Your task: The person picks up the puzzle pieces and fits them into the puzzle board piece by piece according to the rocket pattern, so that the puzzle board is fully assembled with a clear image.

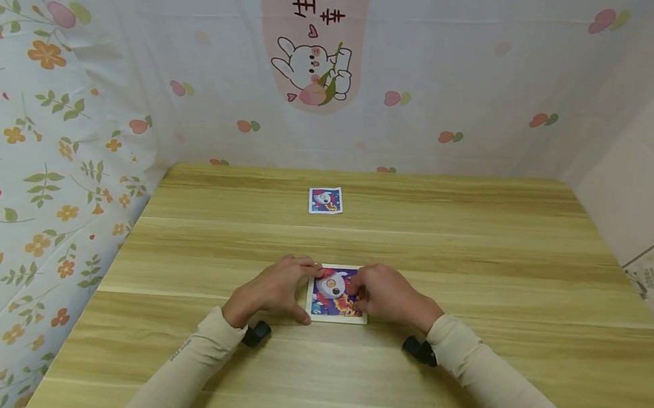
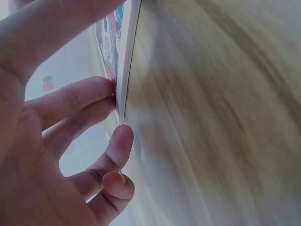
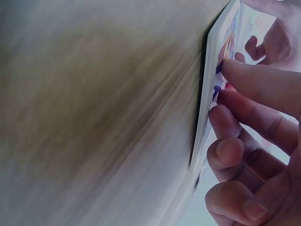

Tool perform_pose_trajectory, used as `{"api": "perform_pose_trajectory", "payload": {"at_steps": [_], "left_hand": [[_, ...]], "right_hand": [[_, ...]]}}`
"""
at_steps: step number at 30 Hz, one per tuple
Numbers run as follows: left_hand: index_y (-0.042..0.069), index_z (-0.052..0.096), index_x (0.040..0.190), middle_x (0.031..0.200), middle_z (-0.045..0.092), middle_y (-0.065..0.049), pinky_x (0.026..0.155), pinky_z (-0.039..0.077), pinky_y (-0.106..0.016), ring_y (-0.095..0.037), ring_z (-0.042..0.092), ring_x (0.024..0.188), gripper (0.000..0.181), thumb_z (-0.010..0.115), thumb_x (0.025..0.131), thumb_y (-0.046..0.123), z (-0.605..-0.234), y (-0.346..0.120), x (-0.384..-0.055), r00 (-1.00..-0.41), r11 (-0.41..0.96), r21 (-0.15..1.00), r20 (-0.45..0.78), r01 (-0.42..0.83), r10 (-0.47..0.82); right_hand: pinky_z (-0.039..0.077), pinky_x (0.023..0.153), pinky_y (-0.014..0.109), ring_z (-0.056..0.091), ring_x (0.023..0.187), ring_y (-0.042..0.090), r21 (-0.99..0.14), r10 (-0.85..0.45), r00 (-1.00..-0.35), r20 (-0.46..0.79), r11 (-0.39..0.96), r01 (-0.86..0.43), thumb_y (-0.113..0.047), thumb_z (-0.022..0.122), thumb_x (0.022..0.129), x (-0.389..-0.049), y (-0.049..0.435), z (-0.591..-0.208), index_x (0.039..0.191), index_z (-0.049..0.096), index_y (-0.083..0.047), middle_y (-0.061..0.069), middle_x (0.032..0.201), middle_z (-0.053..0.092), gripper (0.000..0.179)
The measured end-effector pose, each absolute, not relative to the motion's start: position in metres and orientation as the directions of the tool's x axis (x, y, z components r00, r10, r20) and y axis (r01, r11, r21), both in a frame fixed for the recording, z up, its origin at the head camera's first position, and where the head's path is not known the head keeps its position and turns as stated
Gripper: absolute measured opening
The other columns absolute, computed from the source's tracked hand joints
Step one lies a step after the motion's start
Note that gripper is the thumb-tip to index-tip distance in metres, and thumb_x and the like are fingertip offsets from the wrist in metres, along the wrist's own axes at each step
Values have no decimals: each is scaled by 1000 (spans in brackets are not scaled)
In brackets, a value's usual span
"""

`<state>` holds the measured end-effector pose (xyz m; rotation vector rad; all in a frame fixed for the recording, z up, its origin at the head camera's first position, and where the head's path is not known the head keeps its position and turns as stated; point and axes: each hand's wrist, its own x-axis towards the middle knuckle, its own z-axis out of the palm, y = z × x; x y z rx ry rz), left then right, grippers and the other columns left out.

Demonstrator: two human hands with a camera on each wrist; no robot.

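Note:
A small square picture board (image 1: 336, 306) with a pale frame and a colourful cartoon print lies flat on the table. My left hand (image 1: 280, 287) holds it at the left side, thumb by the lower corner and fingers at the upper corner. In the left wrist view, fingertips (image 2: 107, 87) touch its edge while other fingers curl clear of it. Over the right half of the print, my right hand (image 1: 392, 297) has its thumb and bent index finger on the surface. Whether a piece lies between those fingertips is hidden. The other right fingers (image 3: 228, 153) are curled beside the frame.
Behind the board, a small white-edged card (image 1: 325, 200) with a similar print lies on the wooden table (image 1: 480, 250). A printed curtain (image 1: 431, 53) hangs behind the table, and a floral cloth (image 1: 28, 194) hangs to its left. Dark wrist devices (image 1: 420, 350) sit under both wrists.

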<state>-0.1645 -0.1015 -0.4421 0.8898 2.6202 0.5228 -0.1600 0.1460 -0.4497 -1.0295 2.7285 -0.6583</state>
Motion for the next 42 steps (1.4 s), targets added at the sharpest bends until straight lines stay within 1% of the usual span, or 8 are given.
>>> {"api": "perform_pose_trajectory", "payload": {"at_steps": [7, 13, 15, 18, 23, 34, 37, 42], "left_hand": [[8, 58, 141, 147, 56, -10, 119, 35, -46, -32, 50, 134, 88, 94, 65, 35, -442, -101, -165, -754, 742, 428, -184, 516, 631], [9, 57, 142, 147, 55, -9, 116, 39, -46, -32, 49, 135, 88, 94, 66, 35, -440, -101, -166, -764, 753, 427, -189, 501, 616], [10, 58, 142, 147, 55, -9, 117, 39, -46, -32, 49, 135, 88, 94, 66, 35, -439, -101, -167, -764, 754, 424, -192, 501, 616], [9, 58, 141, 147, 56, -9, 117, 39, -46, -32, 49, 135, 88, 94, 66, 36, -440, -100, -167, -760, 753, 424, -196, 504, 619], [9, 58, 141, 147, 56, -10, 117, 38, -46, -32, 50, 134, 88, 94, 66, 36, -440, -100, -166, -759, 752, 426, -198, 504, 621], [11, 57, 143, 148, 55, -9, 117, 39, -47, -32, 48, 137, 89, 94, 66, 36, -440, -101, -165, -760, 751, 426, -194, 505, 621], [12, 56, 143, 148, 55, -9, 117, 38, -48, -31, 47, 138, 89, 94, 66, 35, -440, -102, -164, -761, 751, 428, -193, 503, 620], [12, 57, 143, 149, 55, -10, 117, 38, -48, -32, 48, 138, 89, 94, 66, 35, -439, -103, -163, -757, 746, 432, -191, 507, 625]], "right_hand": [[43, 61, 20, 49, 67, 5, -358, -654, -757, -5, 708, -609, -23, 82, 82, -156, 144, -446, 82, 75, -14, -6, 77, 64, 11], [47, 62, 21, 51, 68, 6, -293, -710, -704, 38, 665, -687, -20, 81, 84, -158, 142, -444, 77, 74, -14, -2, 82, 65, 11], [48, 63, 22, 53, 69, 6, -294, -729, -682, 51, 642, -708, -18, 80, 83, -158, 142, -443, 74, 73, -15, -1, 84, 66, 12], [53, 69, 26, 58, 75, 8, -297, -746, -665, 49, 624, -722, -17, 80, 84, -157, 141, -443, 83, 77, -14, 1, 90, 69, 4], [58, 80, 32, 64, 86, 11, -325, -750, -661, 17, 621, -713, -19, 80, 86, -156, 143, -445, 94, 79, -16, 1, 99, 71, 9], [56, 76, 28, 63, 82, 8, -348, -784, -618, 66, 562, -750, -17, 81, 83, -160, 147, -448, 88, 80, -15, -1, 93, 72, 5], [53, 71, 25, 60, 77, 5, -333, -775, -627, 81, 572, -750, -19, 81, 84, -159, 147, -449, 90, 80, -15, -3, 88, 71, 7], [49, 63, 23, 54, 71, 5, -297, -720, -692, 56, 650, -700, -23, 82, 83, -154, 144, -447, 88, 79, -16, -3, 84, 69, 9]]}}
